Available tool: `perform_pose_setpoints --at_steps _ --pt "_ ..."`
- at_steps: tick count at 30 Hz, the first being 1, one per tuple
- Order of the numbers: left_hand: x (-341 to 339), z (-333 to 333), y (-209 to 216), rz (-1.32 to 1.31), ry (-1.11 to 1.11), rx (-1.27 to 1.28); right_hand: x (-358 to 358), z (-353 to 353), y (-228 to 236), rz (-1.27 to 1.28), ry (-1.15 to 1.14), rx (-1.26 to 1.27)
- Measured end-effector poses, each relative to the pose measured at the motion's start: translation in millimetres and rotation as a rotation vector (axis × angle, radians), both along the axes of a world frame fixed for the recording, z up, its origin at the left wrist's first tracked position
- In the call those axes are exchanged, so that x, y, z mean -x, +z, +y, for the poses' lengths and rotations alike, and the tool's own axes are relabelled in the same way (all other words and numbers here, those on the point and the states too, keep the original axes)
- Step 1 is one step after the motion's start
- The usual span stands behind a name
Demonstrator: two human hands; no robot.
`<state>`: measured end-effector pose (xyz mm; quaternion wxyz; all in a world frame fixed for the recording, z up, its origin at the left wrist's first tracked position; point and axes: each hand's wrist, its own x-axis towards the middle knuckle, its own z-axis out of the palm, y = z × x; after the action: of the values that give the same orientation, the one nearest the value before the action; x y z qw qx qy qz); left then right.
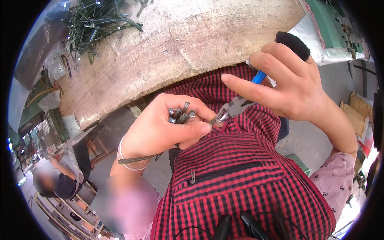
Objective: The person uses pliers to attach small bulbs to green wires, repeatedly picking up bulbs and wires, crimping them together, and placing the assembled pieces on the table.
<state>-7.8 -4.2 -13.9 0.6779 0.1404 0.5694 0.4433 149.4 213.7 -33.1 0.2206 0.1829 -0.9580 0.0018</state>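
The left hand (164, 128) is clenched around a bundle of short dark cables (181, 115) with metal ends. The right hand (280, 84) grips blue-handled pliers (236, 106), their tips touching the bundle, above the desk (180, 44).

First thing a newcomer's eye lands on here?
Dead centre, the left hand grips a bundle of short dark cables with metal ends, while the right hand brings blue-handled pliers to one tip. Below them, a red-and-black checked apron fills the lower frame. At upper left, a heap of green cables lies on the worn workbench.
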Motion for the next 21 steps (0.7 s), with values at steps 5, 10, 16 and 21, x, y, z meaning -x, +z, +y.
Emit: perform_pose_setpoints --at_steps 5,10,16,21 --pt "-4.6 -3.5 1.7 0.071 0.020 0.066 -2.0 -3.3 4.9 -0.067 -0.014 0.004" --pt "-1.4 -14.2 -9.0 -0.102 0.050 -0.104 -12.7 -7.1 -8.8 -0.174 -0.042 0.238" --pt "1.9 -15.6 -7.0 -0.019 0.100 -0.105 -11.4 -21.1 -23.9 -0.139 -0.190 0.283" --pt "-8.3 -14.9 -14.8 -0.048 0.131 -0.072 -13.2 -14.7 -7.6 -0.256 -0.188 0.330"
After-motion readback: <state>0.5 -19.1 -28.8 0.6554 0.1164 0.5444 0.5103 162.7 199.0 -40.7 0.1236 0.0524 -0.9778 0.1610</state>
